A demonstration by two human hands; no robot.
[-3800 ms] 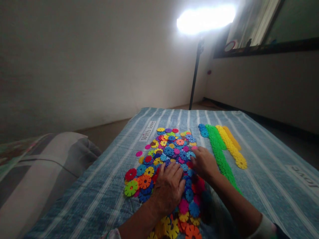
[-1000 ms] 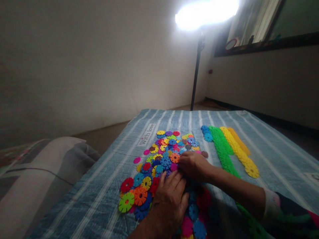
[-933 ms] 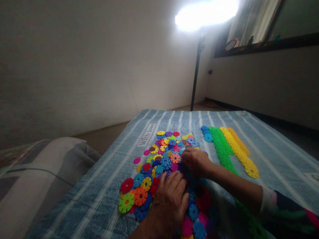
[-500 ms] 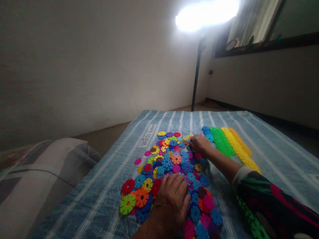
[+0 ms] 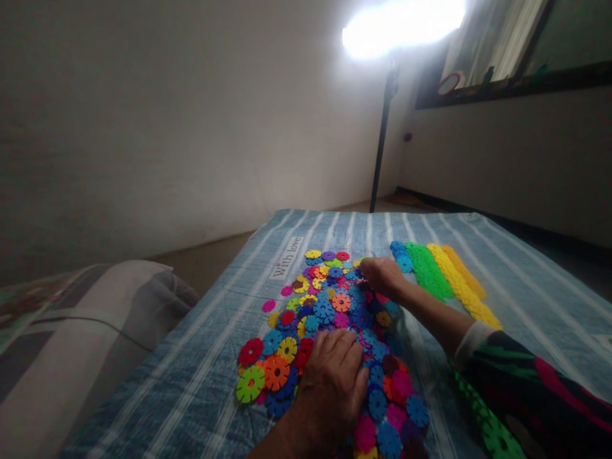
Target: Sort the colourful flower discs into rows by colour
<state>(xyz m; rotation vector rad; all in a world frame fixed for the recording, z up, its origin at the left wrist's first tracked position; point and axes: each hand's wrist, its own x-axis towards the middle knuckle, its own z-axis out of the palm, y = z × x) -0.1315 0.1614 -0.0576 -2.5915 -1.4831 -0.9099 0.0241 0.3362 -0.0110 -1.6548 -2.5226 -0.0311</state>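
Observation:
Several notched, flower-shaped plastic discs [image 5: 323, 310] in mixed colours lie in a long, overlapping pile on a striped blue cloth. My left hand [image 5: 333, 382] rests flat over the near part of this pile, fingers stretched out, covering some discs. At the pile's far right edge is my right hand [image 5: 381, 275], its fingers curled down and closed among the discs. A yellow-green rim shows by its fingertips, but whatever they pinch is hidden. Near my left hand lie an orange disc [image 5: 276, 373] and a lime green disc [image 5: 250, 384].
Sorted rows of blue discs [image 5: 398, 248], green discs [image 5: 429, 274] and yellow discs [image 5: 461, 284] lie beyond my right forearm. A green strip of discs [image 5: 492, 424] runs under my right sleeve. A bright lamp on a stand [image 5: 382, 134] rises behind the table.
My right hand's fingers have curled in more at the pile's far edge, with a yellow-green rim now by them. My left hand stays on the pile. The view has shifted slightly.

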